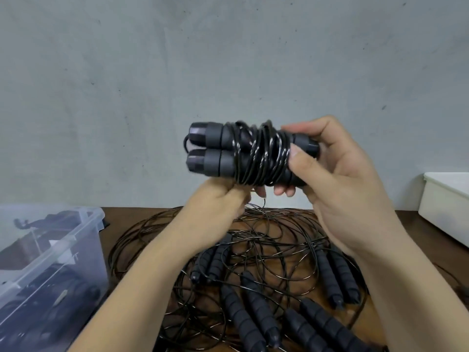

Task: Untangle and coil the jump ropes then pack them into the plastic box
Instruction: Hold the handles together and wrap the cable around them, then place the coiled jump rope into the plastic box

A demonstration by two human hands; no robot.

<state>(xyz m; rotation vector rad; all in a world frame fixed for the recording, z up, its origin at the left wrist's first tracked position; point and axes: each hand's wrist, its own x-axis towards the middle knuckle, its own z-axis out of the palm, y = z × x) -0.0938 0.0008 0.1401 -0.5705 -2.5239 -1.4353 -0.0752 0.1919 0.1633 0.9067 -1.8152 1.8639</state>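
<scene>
Above the tangled ropes (266, 250), coiled jump rope (243, 156) sits between both hands: right hand (337, 179) grips handle ends, left hand (218, 201) grips underneath.

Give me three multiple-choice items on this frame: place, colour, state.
1. Where is the clear plastic box?
A. left of the tangled ropes
B. right of them
C. on the floor

2. What colour is the container at the right edge?
A. white
B. red
C. green

3. How is the held jump rope?
A. hanging loose
B. wound round its two handles
C. lying in the box

1 A: it stands left of the tangle.
2 A: its wall is white.
3 B: cord wraps both handles; the right hand grips them.
</scene>
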